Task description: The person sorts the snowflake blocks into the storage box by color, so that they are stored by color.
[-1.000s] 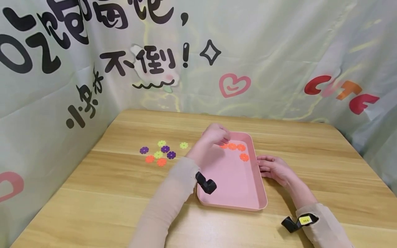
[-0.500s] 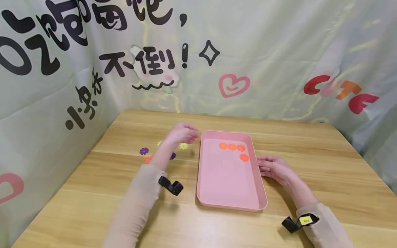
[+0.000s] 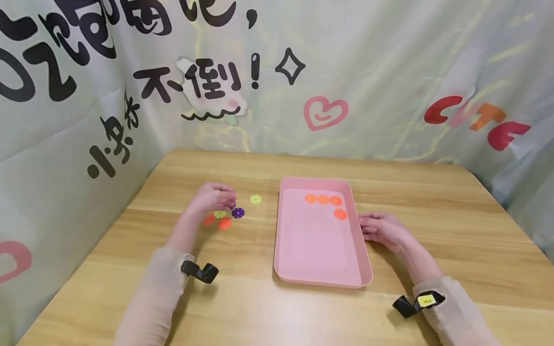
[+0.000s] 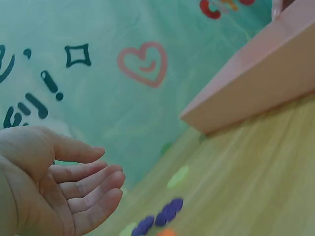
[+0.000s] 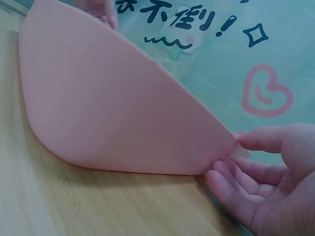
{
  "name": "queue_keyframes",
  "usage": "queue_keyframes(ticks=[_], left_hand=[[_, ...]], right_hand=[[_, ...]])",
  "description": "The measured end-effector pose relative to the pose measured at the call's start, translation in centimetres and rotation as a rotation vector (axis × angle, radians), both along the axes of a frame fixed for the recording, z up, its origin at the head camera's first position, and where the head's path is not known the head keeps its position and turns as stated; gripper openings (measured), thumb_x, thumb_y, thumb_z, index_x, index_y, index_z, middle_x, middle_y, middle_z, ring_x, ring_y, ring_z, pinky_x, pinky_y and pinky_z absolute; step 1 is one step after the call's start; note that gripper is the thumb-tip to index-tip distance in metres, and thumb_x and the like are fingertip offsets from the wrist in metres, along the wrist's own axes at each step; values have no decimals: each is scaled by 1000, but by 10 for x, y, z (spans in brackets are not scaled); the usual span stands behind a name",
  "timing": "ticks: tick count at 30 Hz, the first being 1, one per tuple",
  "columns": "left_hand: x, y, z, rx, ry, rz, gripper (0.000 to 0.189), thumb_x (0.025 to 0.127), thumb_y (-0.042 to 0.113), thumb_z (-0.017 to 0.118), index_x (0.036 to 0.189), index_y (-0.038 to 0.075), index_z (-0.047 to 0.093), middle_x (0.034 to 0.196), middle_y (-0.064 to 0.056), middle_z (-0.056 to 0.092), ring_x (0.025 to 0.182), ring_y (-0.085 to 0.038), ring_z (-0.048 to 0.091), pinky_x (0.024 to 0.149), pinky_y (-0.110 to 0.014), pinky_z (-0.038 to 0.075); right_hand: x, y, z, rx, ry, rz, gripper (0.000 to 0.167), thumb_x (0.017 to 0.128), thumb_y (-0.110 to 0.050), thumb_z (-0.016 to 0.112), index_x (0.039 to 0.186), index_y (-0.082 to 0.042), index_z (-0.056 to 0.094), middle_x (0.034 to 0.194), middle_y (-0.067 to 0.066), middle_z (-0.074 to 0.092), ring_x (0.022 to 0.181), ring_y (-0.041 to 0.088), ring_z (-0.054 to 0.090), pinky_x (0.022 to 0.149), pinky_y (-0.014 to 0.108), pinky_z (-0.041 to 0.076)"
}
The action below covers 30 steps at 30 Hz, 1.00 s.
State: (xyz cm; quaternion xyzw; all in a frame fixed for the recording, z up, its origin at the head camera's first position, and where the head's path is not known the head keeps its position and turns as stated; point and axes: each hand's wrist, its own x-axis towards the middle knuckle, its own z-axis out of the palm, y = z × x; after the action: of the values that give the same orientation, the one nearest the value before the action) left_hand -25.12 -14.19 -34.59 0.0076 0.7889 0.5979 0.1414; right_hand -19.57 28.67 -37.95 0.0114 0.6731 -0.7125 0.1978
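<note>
My left hand [image 3: 213,196] is over the small flower-shaped discs at the table's left, fingers loosely bent and nothing held. In the left wrist view a gap shows between its thumb and fingers. A purple disc [image 3: 238,213] lies just beside the hand, with a yellow-green disc [image 3: 220,214] and an orange disc [image 3: 224,223] close by; other discs are partly hidden beneath it. My right hand [image 3: 387,231] holds the right side of the pink tray [image 3: 322,250], thumb at the rim and fingers against the outer wall [image 5: 118,113].
Inside the tray, three orange discs [image 3: 323,199] form a row at the far end, and a single orange disc [image 3: 340,214] lies below its right end. Another yellow-green disc [image 3: 256,199] lies between the left hand and the tray. A printed curtain [image 3: 381,72] hangs behind the table.
My left hand has moved left, out of the tray and over the loose discs. The third orange disc of the row, previously at its fingers, lies uncovered. My right hand has stayed at the tray.
</note>
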Motion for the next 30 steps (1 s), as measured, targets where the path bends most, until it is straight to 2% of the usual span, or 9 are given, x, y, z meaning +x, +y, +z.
queue_keyframes(ticks=[6,11,14,17,22,30], left_hand=[[11,-16,-8,-96,11,24,34,88,5,58,116,-13,52,110,-27,59,94,-32,61,81,-37,53],[19,-23,-15,-173,-4,40,33,86,5,61,115,-10,54,105,-21,61,84,-23,62,76,-32,53],[23,-26,-21,-216,-11,20,33,85,4,62,114,-11,55,107,-20,60,86,-21,61,78,-33,53],[25,-28,-26,-256,-16,5,29,84,4,63,109,-11,57,107,-20,59,88,-23,60,80,-34,53],[26,-27,-30,-310,5,3,25,82,2,64,104,-10,59,103,-19,59,87,-23,58,78,-34,53],[27,-16,-34,-439,60,-32,35,73,2,71,105,-6,61,98,-16,60,84,-25,53,71,-32,47]], right_hand=[[-2,0,2,-10,5,5,14,94,-7,51,105,2,54,87,1,67,79,13,64,72,27,55],[-2,1,0,-11,6,9,19,95,-7,51,109,6,51,88,1,67,79,13,64,72,28,55],[-2,1,-2,-11,4,11,22,95,-8,50,111,7,48,88,1,67,79,13,64,72,28,55],[-2,1,-4,-20,2,9,19,95,-7,50,109,5,49,87,1,67,79,13,64,72,27,55],[-2,1,-6,-40,2,12,11,95,-7,50,103,0,53,87,1,66,79,12,64,72,27,55],[-1,1,-4,-47,5,18,10,95,-7,50,102,-2,54,88,1,66,80,12,64,72,27,54]])
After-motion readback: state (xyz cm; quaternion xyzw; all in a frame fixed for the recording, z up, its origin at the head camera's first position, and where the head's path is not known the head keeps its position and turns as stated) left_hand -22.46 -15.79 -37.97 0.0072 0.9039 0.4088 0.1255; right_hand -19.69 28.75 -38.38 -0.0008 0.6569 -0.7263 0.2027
